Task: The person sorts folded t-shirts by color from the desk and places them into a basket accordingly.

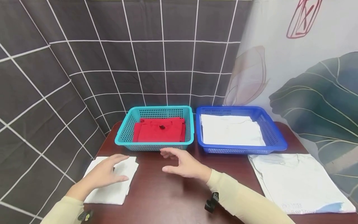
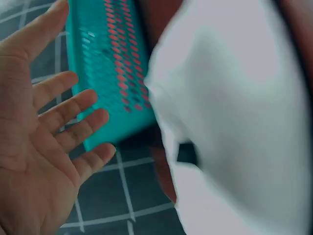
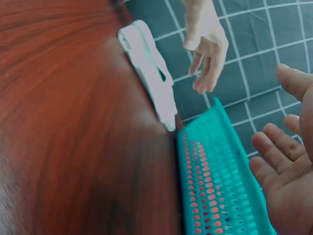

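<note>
Over a folded white garment at the table's left side hovers my left hand, its fingers spread and holding nothing. My right hand is above the table just in front of the teal basket, fingers extended, palm facing left, with nothing in it. Inside that basket lie folded red garments. Beside it a blue basket holds folded white garments. In the left wrist view the white garment appears close and blurred, apart from the hand.
At the table's right lies a flat white T-shirt with printing near its lower edge. The dark red tabletop stretches between the garments. Behind the baskets hangs a dark grid-patterned curtain, with a leaf-printed cloth to the right.
</note>
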The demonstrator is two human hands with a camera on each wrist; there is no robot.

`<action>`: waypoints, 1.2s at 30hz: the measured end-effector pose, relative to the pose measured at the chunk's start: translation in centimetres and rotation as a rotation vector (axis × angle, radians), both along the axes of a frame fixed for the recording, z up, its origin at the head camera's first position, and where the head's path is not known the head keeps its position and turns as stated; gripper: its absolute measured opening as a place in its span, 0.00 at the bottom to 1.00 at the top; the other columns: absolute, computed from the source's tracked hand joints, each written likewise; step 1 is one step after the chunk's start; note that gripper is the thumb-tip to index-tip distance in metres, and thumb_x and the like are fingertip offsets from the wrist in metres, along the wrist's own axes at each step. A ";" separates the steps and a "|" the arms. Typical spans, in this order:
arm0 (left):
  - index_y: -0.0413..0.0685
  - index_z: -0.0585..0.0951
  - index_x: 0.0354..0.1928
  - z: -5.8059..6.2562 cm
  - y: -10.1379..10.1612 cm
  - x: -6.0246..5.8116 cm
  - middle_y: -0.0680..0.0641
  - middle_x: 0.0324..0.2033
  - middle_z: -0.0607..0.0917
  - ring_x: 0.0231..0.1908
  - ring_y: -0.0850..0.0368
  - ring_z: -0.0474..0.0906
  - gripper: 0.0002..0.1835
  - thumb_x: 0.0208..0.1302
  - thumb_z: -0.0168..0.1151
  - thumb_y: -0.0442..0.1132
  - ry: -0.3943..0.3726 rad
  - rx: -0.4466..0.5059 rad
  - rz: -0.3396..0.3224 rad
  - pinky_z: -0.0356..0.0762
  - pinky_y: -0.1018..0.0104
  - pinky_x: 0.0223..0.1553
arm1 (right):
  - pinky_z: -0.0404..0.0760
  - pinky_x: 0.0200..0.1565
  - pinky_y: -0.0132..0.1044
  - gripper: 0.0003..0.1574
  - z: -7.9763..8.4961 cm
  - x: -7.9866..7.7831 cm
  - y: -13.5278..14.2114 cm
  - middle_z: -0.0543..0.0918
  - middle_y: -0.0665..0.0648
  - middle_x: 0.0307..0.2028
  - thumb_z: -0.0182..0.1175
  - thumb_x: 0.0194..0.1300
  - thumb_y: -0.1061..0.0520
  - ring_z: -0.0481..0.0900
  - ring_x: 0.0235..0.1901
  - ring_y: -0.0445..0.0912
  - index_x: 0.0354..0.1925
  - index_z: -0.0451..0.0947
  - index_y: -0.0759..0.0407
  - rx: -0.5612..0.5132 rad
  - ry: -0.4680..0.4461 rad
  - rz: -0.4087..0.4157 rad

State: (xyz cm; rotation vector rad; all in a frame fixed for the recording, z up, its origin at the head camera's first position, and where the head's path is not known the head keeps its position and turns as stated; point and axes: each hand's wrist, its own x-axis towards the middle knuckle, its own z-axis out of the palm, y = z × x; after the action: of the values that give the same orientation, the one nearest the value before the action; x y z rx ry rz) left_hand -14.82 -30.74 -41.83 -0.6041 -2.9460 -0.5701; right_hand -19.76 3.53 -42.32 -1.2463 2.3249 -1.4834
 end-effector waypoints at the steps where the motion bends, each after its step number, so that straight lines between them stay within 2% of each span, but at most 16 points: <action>1: 0.43 0.77 0.60 -0.4 -0.5 0.1 0.41 0.56 0.78 0.57 0.40 0.73 0.43 0.43 0.75 0.60 0.012 -0.031 -0.008 0.72 0.42 0.53 | 0.73 0.58 0.41 0.40 -0.2 0.1 -0.2 0.78 0.47 0.55 0.69 0.58 0.45 0.76 0.54 0.40 0.65 0.68 0.53 0.020 0.002 0.002; 6: 0.41 0.74 0.62 -2.2 -3.1 0.3 0.34 0.59 0.74 0.59 0.33 0.68 0.53 0.36 0.75 0.68 0.053 -0.138 -0.023 0.67 0.35 0.54 | 0.72 0.59 0.43 0.40 -1.1 0.3 -1.1 0.78 0.47 0.54 0.68 0.59 0.44 0.75 0.55 0.41 0.66 0.67 0.52 0.061 -0.046 0.017; 10: 0.45 0.70 0.66 -3.1 -4.3 0.4 0.30 0.63 0.68 0.62 0.26 0.61 0.59 0.34 0.69 0.75 -0.007 -0.185 0.038 0.59 0.25 0.52 | 0.72 0.59 0.45 0.40 -2.1 0.2 -1.5 0.78 0.47 0.54 0.68 0.59 0.44 0.75 0.55 0.42 0.66 0.66 0.50 0.070 -0.086 0.011; 13: 0.49 0.66 0.69 -3.9 -4.6 0.6 0.30 0.66 0.63 0.64 0.24 0.56 0.60 0.35 0.65 0.78 -0.076 -0.219 0.094 0.54 0.21 0.52 | 0.73 0.58 0.45 0.40 -2.6 0.1 -1.5 0.78 0.48 0.54 0.68 0.59 0.43 0.75 0.55 0.42 0.66 0.66 0.48 0.080 -0.105 0.005; 19: 0.55 0.62 0.72 -5.8 -4.8 0.6 0.32 0.69 0.59 0.65 0.23 0.51 0.60 0.37 0.62 0.80 -0.123 -0.255 0.124 0.50 0.19 0.52 | 0.73 0.58 0.46 0.48 -3.2 0.1 -1.1 0.76 0.54 0.59 0.67 0.59 0.41 0.75 0.57 0.45 0.72 0.58 0.48 0.114 -0.118 0.014; 23: 0.56 0.61 0.72 -6.0 -4.6 0.4 0.33 0.70 0.58 0.66 0.23 0.50 0.61 0.36 0.60 0.81 -0.122 -0.252 0.132 0.47 0.19 0.53 | 0.71 0.60 0.47 0.53 -3.6 0.1 -1.0 0.71 0.57 0.64 0.66 0.59 0.38 0.71 0.62 0.45 0.74 0.53 0.45 0.154 -0.111 0.007; 31: 0.55 0.60 0.73 -6.2 -3.8 0.9 0.33 0.70 0.57 0.66 0.24 0.50 0.61 0.39 0.55 0.82 -0.107 -0.272 0.137 0.47 0.20 0.53 | 0.64 0.65 0.44 0.56 -4.2 0.3 -1.3 0.62 0.46 0.70 0.63 0.56 0.30 0.61 0.68 0.41 0.75 0.51 0.42 0.245 -0.072 -0.020; 36: 0.56 0.59 0.73 -6.7 -2.4 1.1 0.33 0.70 0.57 0.66 0.23 0.49 0.61 0.40 0.54 0.83 -0.097 -0.270 0.141 0.47 0.19 0.53 | 0.63 0.65 0.44 0.57 -4.5 0.5 -1.5 0.62 0.47 0.70 0.62 0.56 0.29 0.60 0.68 0.42 0.75 0.51 0.42 0.263 -0.055 -0.027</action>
State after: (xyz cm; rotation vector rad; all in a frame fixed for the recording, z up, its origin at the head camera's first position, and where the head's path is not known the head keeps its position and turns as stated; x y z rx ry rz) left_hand -13.67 -33.18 -48.50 -0.3930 -3.1511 -0.1947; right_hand -19.23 1.99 -46.84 -1.0949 2.4122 -1.1542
